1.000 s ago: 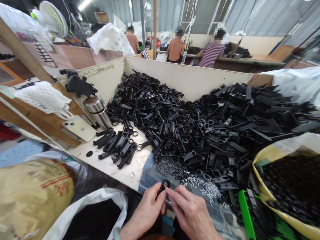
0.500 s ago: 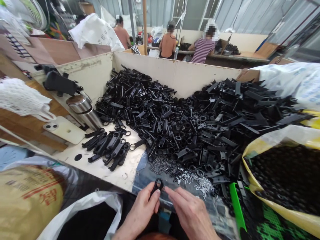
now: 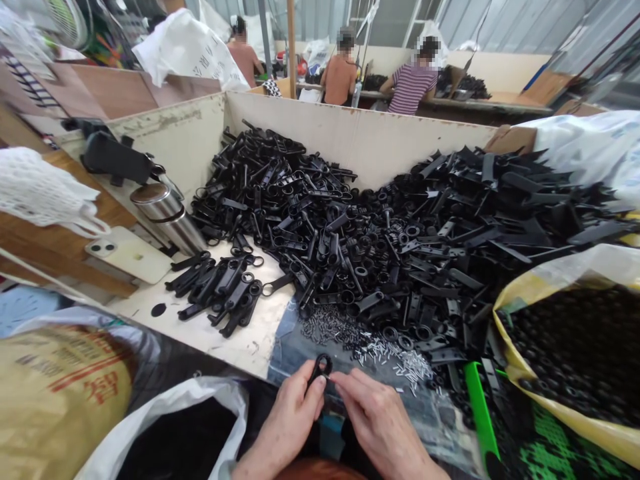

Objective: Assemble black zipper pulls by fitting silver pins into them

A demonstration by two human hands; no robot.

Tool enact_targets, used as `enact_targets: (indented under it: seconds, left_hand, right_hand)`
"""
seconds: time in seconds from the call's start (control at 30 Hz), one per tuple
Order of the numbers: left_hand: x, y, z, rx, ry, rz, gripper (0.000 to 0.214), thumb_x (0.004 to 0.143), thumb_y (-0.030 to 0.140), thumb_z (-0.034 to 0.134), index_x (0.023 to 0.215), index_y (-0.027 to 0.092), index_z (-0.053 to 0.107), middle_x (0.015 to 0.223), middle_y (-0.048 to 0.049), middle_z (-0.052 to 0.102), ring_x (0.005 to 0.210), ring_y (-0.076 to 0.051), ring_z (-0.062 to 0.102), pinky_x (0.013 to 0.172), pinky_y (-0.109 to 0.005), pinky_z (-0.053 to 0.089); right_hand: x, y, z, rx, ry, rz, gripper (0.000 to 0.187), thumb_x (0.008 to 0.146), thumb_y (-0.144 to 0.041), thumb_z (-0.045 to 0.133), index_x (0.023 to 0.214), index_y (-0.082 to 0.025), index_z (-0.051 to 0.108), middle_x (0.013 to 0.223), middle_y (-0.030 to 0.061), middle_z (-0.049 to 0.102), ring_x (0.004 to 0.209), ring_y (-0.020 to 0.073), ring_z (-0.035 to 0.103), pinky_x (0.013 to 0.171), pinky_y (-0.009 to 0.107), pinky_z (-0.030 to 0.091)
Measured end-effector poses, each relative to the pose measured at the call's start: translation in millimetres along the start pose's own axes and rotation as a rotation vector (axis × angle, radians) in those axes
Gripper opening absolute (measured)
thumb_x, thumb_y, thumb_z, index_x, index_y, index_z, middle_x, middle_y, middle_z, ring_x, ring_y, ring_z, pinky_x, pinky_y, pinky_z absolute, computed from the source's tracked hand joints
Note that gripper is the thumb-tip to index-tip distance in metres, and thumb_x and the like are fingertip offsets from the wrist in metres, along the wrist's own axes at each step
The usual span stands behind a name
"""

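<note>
My left hand (image 3: 293,417) pinches a small black plastic part with a ring end (image 3: 321,366) at the near edge of the table. My right hand (image 3: 380,423) meets it from the right, its fingertips pinched at the part's ring; what they hold, if anything, is too small to see. Just beyond the hands lies a scatter of small metal pins (image 3: 385,350). A big heap of black plastic parts (image 3: 380,233) fills the walled table. A small separate group of assembled-looking black pieces (image 3: 217,293) lies to the left.
A steel flask (image 3: 167,220), a phone (image 3: 127,253) and white mesh (image 3: 40,190) sit at left. Sacks (image 3: 60,393) stand at the near left. A yellow-rimmed bag of black rings (image 3: 585,347) and a green crate edge (image 3: 480,417) are at right. Three people work at a far bench.
The view has shifted slightly. Both hands stay together on the black part, with the right fingertips now closed in at its ring.
</note>
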State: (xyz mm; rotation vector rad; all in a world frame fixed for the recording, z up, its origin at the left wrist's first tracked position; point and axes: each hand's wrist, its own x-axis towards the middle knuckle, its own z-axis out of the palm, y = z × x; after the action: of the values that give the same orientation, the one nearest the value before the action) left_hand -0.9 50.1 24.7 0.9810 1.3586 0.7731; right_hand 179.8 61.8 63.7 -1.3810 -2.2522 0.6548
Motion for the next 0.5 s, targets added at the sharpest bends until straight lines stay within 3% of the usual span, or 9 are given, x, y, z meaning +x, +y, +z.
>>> enact_targets:
  seconds: [0.13, 0.27, 0.43, 0.5]
  left_hand:
    - [0.3, 1.3, 4.6, 0.005, 0.100, -0.018, 0.043, 0.082, 0.059, 0.068, 0.099, 0.019, 0.069, 0.063, 0.0016, 0.058, 0.060, -0.018, 0.053, 0.055, -0.027, 0.040]
    - [0.2, 9.5, 7.5, 0.035, 0.101, -0.008, 0.038, 0.081, 0.057, 0.068, 0.094, 0.022, 0.070, 0.065, -0.0029, 0.066, 0.070, -0.025, 0.064, 0.059, -0.029, 0.046]
    - [7.2, 5.5, -3.3, 0.197, 0.092, -0.007, 0.033, 0.071, 0.051, 0.074, 0.095, 0.028, 0.074, 0.092, -0.0081, 0.082, 0.097, -0.037, 0.073, 0.078, -0.034, 0.053]
    - [14.9, -0.9, -4.6, 0.272, 0.108, 0.058, 0.033, 0.074, 0.051, 0.069, 0.100, 0.031, 0.074, 0.091, -0.0071, 0.082, 0.094, -0.039, 0.074, 0.074, -0.037, 0.053]
  right_hand:
    - [4.3, -0.2, -0.1, -0.040, -0.100, 0.027, 0.030, 0.101, -0.013, 0.044, 0.106, -0.024, 0.072, 0.084, 0.0023, 0.073, 0.066, 0.0177, 0.074, 0.056, 0.023, 0.049]
    - [9.5, -11.1, -2.8, -0.248, -0.202, 0.048, 0.027, 0.091, -0.005, 0.056, 0.105, -0.022, 0.070, 0.086, 0.0021, 0.075, 0.063, 0.0180, 0.074, 0.051, 0.024, 0.047]
    - [26.6, -39.3, -6.3, -0.423, -0.338, 0.025, 0.016, 0.084, -0.008, 0.071, 0.100, -0.012, 0.071, 0.086, 0.0097, 0.077, 0.064, 0.0223, 0.073, 0.046, 0.027, 0.050]
    - [36.7, -41.7, -7.2, -0.425, -0.379, 0.030, 0.013, 0.085, -0.010, 0.071, 0.098, -0.008, 0.072, 0.085, 0.0128, 0.077, 0.065, 0.0238, 0.073, 0.045, 0.029, 0.052]
